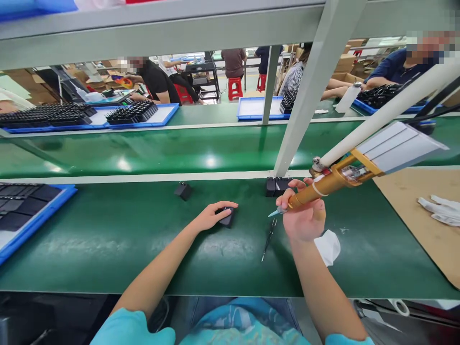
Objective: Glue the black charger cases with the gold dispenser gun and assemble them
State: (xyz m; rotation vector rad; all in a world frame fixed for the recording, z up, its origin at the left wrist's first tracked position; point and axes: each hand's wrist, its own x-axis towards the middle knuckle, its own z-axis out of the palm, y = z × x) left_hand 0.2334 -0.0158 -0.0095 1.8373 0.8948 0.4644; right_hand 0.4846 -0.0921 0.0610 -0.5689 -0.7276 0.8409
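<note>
My left hand (212,215) grips a small black block (227,218) on the green table, thumb and fingers around its top and side. In my right hand (304,215) is a gold dispensing gun (316,189) with a pale blue tapered nozzle that points down and left, above the table. A pair of dark tweezers (269,239) lies between my hands. Another black block (183,191) sits behind my left hand, and several black blocks (275,186) stand together just behind my right hand.
A blue-rimmed tray (59,206) of black parts is at the left. White tissue (328,247) lies beside my right wrist. White gloves (440,209) rest on cardboard (406,191) at the right. A slanted metal post (305,105) rises behind the table; people sit beyond.
</note>
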